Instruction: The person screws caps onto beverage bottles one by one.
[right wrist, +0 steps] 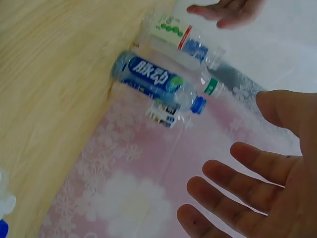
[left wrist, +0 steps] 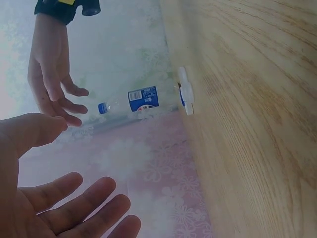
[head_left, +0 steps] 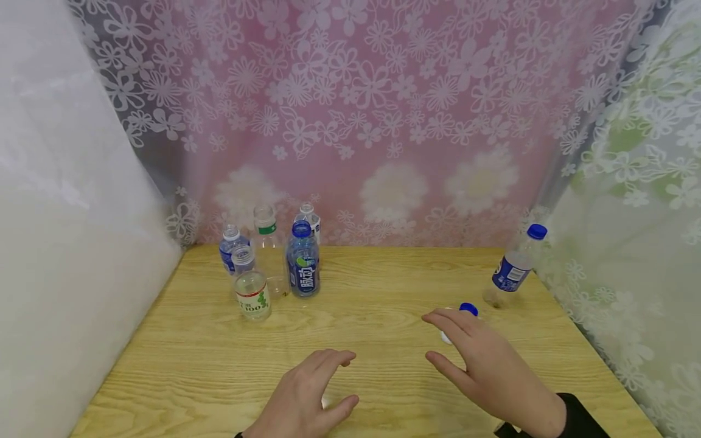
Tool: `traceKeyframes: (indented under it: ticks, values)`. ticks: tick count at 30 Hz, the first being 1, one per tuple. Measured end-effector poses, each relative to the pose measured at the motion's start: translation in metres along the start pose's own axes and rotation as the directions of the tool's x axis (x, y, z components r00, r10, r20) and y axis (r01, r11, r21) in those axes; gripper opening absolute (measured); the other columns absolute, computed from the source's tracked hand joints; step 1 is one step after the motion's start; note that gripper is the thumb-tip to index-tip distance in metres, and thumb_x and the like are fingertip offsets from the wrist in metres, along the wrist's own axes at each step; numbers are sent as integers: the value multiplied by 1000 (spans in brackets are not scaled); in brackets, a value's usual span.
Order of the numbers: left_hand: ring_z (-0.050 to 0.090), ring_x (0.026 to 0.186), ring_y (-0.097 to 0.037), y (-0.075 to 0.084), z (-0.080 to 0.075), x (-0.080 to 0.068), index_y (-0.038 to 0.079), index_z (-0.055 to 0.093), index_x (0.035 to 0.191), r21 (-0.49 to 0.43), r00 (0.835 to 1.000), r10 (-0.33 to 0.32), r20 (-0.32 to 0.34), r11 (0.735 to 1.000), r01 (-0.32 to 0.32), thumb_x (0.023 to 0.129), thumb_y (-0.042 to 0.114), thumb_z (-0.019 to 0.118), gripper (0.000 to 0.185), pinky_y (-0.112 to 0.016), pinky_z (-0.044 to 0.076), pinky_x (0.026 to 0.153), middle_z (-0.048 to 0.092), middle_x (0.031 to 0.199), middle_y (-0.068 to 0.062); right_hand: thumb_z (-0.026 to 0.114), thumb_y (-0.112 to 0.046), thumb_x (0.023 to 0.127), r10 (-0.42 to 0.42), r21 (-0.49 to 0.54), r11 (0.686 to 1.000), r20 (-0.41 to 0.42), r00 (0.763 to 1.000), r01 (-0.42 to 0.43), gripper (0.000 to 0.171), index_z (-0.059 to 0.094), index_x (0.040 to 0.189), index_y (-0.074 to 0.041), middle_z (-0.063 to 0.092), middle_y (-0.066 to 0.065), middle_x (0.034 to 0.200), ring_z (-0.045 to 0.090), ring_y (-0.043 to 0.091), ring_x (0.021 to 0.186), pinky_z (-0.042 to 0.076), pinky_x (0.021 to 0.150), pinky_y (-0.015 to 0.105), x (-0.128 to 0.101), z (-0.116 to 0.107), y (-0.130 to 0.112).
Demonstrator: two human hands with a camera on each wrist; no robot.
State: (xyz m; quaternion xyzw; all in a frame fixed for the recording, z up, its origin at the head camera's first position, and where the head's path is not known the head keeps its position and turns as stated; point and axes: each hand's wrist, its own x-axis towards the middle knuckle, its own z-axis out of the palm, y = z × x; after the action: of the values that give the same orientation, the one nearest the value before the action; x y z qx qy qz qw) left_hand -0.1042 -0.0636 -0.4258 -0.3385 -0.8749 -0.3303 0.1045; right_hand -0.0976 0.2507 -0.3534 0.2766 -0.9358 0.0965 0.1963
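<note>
Above the front of the table, my left hand [head_left: 306, 392] hovers with fingers spread and thumb apart, holding nothing. A small white spot shows beside its thumb; I cannot tell what it is. My right hand [head_left: 484, 365] hangs farther right, its fingers extended and nothing in its grasp. Just beyond that hand lie a blue cap [head_left: 468, 309] and white caps [head_left: 446, 336], partly hidden by it. To the back right stands a clear bottle [head_left: 513, 271] with a blue cap and blue label. In the right wrist view, a blue bottle [right wrist: 153, 82] appears beyond the right hand's fingers.
At the table's back left, several bottles cluster: a tall clear bottle [head_left: 266, 243] with a green neck ring, a short bottle [head_left: 253, 298] with a red-and-green label, and others behind. A pink floral curtain [head_left: 350, 121] borders the wooden table [head_left: 372, 292] at the back.
</note>
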Motion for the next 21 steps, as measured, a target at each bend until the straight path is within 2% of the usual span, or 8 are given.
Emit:
traceKeyframes:
  ticks: [5, 10, 13, 17, 21]
  values:
    - [63, 102, -7, 0, 0, 0, 21, 60, 131, 15, 1000, 7, -15, 1000, -7, 94, 46, 69, 46, -31, 56, 78, 66, 116, 8, 75, -39, 90, -37, 42, 998, 23, 999, 36, 59, 52, 143, -27, 56, -12, 137, 58, 11, 123, 56, 90, 37, -5, 10, -12]
    - [63, 104, -9, 0, -1, 1, 22, 60, 131, 24, 1000, -15, -4, 1000, 15, 94, 49, 67, 47, -33, 56, 79, 67, 115, 8, 71, -37, 94, -88, 183, 981, 76, 993, 73, 61, 45, 148, -31, 50, -13, 142, 54, 9, 125, 55, 91, 34, -11, 16, -20]
    - [63, 106, -10, 0, -3, 0, 24, 60, 132, 30, 999, -37, 12, 999, 36, 94, 52, 66, 47, -34, 56, 80, 66, 117, 9, 65, -40, 97, -86, 241, 969, 127, 988, 53, 58, 41, 150, -34, 48, -13, 145, 54, 11, 127, 55, 91, 34, -15, 20, -22]
    - [63, 108, -12, -1, -6, 0, 25, 59, 133, 39, 998, -60, 23, 997, 59, 94, 54, 64, 49, -35, 56, 81, 65, 121, 8, 60, -45, 99, -69, 257, 966, 161, 985, 25, 55, 41, 150, -37, 46, -15, 147, 53, 10, 129, 55, 91, 34, -17, 26, -23]
    - [63, 110, -13, -3, -8, -1, 25, 59, 133, 51, 994, -105, 6, 993, 105, 93, 53, 67, 50, -37, 57, 83, 64, 124, 9, 60, -44, 100, -88, 248, 967, 151, 985, 48, 56, 40, 151, -35, 46, -14, 148, 52, 11, 129, 55, 90, 34, -19, 31, -23]
